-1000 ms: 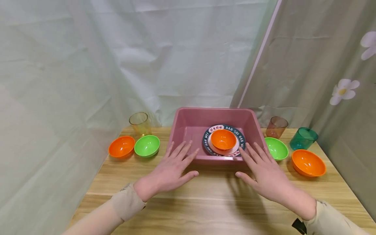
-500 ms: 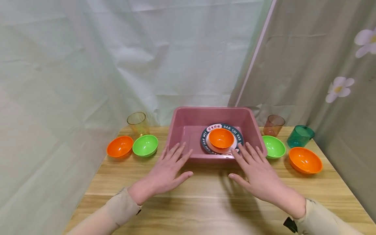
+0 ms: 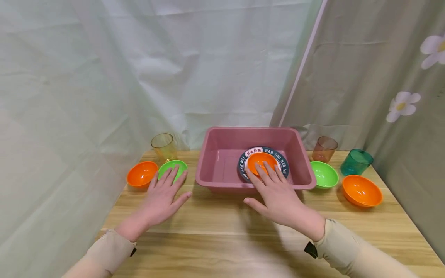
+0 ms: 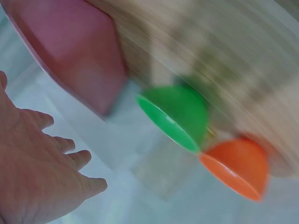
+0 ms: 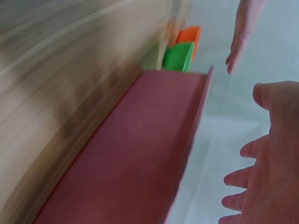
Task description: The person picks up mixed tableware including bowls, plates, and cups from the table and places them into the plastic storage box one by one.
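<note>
In the head view my left hand (image 3: 158, 202), fingers spread, hovers over the table in front of the left green bowl (image 3: 172, 170), overlapping its near side. The left wrist view shows this hand apart from the green bowl (image 4: 180, 112) and the orange bowl (image 4: 240, 163). My right hand (image 3: 279, 199) is held flat above the front rim of the pink basin (image 3: 222, 185). Its fingers cover part of the small orange bowl (image 3: 260, 158), which sits on a dark-rimmed plate (image 3: 242, 164) inside the basin. Neither hand holds anything.
At the left stand an orange bowl (image 3: 141, 174) and a yellow clear cup (image 3: 164, 146). To the basin's right are a green bowl (image 3: 325, 175), an orange bowl (image 3: 362, 192), a brownish cup (image 3: 325, 150) and a teal cup (image 3: 356, 162). A pale curtain (image 3: 222, 69) hangs behind.
Both hands have moved left: the left one from the basin's front corner toward the left green bowl, the right one across to the middle of the basin's front. The dishes stay put.
</note>
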{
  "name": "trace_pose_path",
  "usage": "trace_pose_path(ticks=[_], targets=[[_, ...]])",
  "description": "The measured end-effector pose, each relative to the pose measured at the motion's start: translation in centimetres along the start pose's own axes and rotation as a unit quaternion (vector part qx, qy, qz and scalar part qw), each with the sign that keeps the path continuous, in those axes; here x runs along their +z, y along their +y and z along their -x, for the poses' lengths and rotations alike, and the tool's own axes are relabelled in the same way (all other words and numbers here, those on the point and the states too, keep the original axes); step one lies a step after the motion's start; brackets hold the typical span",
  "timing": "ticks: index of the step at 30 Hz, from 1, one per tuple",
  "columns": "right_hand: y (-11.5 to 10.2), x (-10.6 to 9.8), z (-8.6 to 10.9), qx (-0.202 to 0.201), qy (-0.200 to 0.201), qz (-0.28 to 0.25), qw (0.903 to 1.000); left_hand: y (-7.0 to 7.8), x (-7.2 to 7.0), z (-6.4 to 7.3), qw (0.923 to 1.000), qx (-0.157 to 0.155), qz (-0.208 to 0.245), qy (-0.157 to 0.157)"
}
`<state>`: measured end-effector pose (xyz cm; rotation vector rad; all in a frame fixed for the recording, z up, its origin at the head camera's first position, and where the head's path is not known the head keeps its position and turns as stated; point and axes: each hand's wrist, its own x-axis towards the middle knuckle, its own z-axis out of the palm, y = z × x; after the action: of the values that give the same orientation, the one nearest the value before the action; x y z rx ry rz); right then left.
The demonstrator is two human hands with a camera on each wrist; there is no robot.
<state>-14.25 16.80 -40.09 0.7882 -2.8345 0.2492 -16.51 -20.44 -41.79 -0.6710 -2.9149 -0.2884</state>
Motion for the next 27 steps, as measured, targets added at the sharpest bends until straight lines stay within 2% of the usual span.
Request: trace_pose_path(ticks=[5, 12, 19, 27], targets=[[-2.3, 0.8, -2.1, -0.05, 0.003, 0.002, 0.9987, -3.7, -0.9, 0.8, 0.9982, -0.06, 0.003, -0.003], [-5.5, 1.8, -4.5, -0.093, -0.006, 0.037, 0.995, -7.7, -1.2, 1.7, 0.9931, -0.114, 0.027, 0.0], [-8.1, 2.5, -6.4, -0.12, -0.026, 0.04, 0.9917, -9.8, -1.3, 2.2, 0.9903, -0.138, 0.018, 0.001], [-10.2, 3.2, -7.8, -0.143, -0.043, 0.053, 0.9874, -10.5, -1.2, 2.4, 0.9878, -0.153, 0.019, -0.02]])
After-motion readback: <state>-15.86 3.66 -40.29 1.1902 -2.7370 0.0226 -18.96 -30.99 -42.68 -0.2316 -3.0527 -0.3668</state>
